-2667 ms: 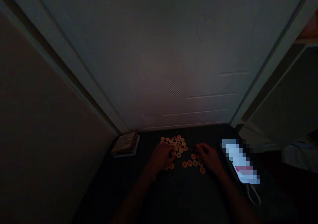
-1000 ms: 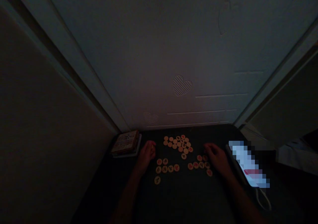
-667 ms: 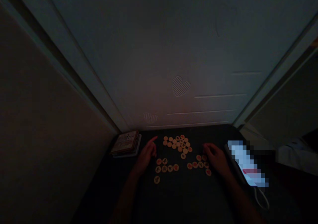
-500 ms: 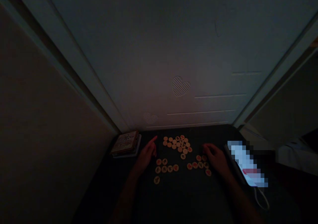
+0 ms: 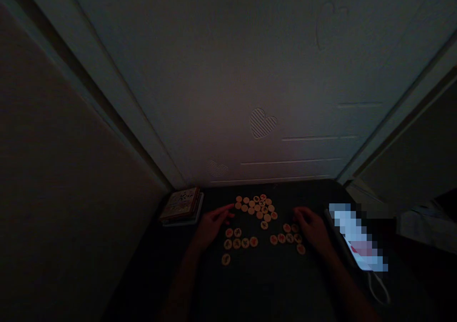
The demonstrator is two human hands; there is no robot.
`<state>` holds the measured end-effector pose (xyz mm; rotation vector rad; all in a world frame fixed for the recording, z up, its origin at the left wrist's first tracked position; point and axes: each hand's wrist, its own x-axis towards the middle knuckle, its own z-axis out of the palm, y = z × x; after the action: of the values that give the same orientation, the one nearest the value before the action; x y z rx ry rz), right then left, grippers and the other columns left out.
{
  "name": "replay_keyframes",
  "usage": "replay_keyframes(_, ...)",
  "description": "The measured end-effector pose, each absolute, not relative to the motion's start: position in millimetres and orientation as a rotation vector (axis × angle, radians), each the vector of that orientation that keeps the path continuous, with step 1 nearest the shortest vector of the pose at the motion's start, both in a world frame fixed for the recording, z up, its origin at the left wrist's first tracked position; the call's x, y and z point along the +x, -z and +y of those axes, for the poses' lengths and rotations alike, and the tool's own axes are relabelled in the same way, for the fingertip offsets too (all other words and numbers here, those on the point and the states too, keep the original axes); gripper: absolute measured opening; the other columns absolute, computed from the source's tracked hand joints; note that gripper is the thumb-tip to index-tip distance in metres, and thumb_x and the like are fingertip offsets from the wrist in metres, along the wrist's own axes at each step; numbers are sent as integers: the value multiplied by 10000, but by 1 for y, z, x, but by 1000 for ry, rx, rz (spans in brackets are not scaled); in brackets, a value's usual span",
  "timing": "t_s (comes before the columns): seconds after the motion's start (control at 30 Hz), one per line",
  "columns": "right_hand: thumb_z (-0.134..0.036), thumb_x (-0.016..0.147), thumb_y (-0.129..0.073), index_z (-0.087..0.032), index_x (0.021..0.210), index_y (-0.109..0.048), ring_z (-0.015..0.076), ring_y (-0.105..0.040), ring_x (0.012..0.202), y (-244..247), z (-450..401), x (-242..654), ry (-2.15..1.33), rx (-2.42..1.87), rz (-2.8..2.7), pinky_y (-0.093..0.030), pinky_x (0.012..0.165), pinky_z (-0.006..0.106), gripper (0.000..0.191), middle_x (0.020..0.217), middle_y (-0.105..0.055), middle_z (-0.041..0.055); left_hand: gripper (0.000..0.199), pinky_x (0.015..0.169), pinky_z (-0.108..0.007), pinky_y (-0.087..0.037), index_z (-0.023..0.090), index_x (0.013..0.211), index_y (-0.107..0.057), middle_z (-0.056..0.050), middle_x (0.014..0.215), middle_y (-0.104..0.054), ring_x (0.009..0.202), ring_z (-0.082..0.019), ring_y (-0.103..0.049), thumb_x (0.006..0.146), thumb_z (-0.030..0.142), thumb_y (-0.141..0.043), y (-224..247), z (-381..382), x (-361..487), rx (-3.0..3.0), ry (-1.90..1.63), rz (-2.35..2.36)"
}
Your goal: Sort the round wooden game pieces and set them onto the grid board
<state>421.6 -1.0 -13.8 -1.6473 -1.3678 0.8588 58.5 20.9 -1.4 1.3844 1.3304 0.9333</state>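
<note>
My left hand (image 5: 213, 221) is empty, its fingers reaching to the left side of the main cluster of round pieces (image 5: 259, 208), near the surface's (image 5: 271, 284) far edge; contact is unclear. My right hand (image 5: 307, 222) is curled beside the right-hand group (image 5: 290, 238), and I can't tell whether it grips anything. Darkness blurs the markings on the left-hand group (image 5: 236, 243). Pixelation hides the phone's screen (image 5: 353, 236) along the right edge.
</note>
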Motion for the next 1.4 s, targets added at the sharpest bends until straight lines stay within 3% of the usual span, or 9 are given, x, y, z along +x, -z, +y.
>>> replay_keyframes(0.17, -607, 891, -547, -222, 1094, -726, 266, -732, 833, 16, -2, 422, -860, -1655, -1352, -550, 702, 344, 471, 884, -777, 64, 594, 904, -433, -569, 188, 1440, -512, -166, 1412, -606, 1138, -300, -679, 940, 501, -580, 7, 23, 60, 1208, -1016, 1170)
replay_keyframes(0.37, -593, 905, -530, -224, 1060, -730, 264, -718, 848, 15, -2, 422, -833, -1631, -1394, -546, 720, 344, 446, 884, -770, 62, 624, 1015, -489, -529, 163, 1442, -469, -206, 1487, -518, 1239, -324, -627, 946, 526, -577, 9, 23, 61, 1171, -1090, 1119)
replay_keyframes(0.53, -592, 893, -542, -229, 1060, -729, 274, -721, 847, 13, -2, 422, -834, -1644, -1387, -548, 699, 347, 441, 882, -772, 64, 582, 1004, -487, -537, 143, 1338, -526, -198, 1343, -648, 1203, -303, -655, 935, 559, -571, 3, 20, 67, 1242, -1088, 1171)
replay_keyframes(0.73, -607, 896, -534, -224, 1062, -722, 272, -725, 844, 13, -2, 421, -863, -1664, -1376, -549, 696, 343, 459, 885, -775, 70, 400, 926, -409, -566, 208, 1119, -679, -79, 1110, -767, 1033, -254, -726, 887, 532, -646, 4, 13, 62, 1463, -961, 1352)
replay_keyframes(1.1, -628, 883, -547, -216, 1049, -730, 275, -733, 840, 12, 0, 420, -834, -1649, -1393, -554, 712, 350, 481, 864, -779, 72, 238, 879, -392, -517, 291, 958, -799, -49, 962, -749, 936, -252, -677, 873, 473, -671, 6, 11, 55, 1843, -868, 1481)
replay_keyframes(1.4, -599, 891, -563, -229, 1037, -742, 270, -734, 890, 12, 0, 418, -864, -1621, -1446, -569, 751, 358, 436, 958, -781, 72, 277, 782, -348, -498, 270, 924, -797, -53, 923, -700, 844, -228, -654, 862, 501, -658, 8, 14, 58, 1839, -909, 1470)
